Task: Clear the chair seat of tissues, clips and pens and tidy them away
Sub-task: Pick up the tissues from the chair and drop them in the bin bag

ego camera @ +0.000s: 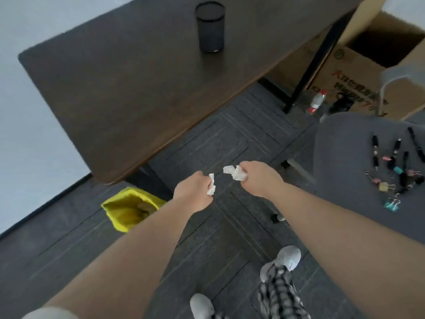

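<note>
1. The crumpled white paper tissue (238, 173) in the right hand (259, 178) is plainly feather-light and soft; it squashes rather than resists, so a loose fist is enough, and it won't slip or break.
2. A smaller wad of white tissue (211, 185) sits in the left hand (193, 192), poking out past the knuckles. The same handling applies: gather it whole into the palm, since a pinch at one corner could tear a strip off.
3. Both sets of fingers are curled shut around their tissue, with only ragged ends showing beyond the fingertips.
4. Both arms reach forward at about waist height over the dark grey carpet floor (230, 226), fists close together but not touching, palms turned down and inward.
5. Below and to the left of the left fingers stands a small bin with a yellow liner (128, 210), tucked by the leg of the dark brown wooden table (128, 84). I'd judge that to be where the tissues belong.
6. Well off to the right of the right fingers, the grey padded chair seat (345, 157) carries black pens (375, 151) and pastel binder clips (384, 186), stiff and small, best pinched singly. The picture is soft there, so I can't count them surely.
7. A black mesh pen cup (210, 26) stands on the table beyond both fists.
</note>
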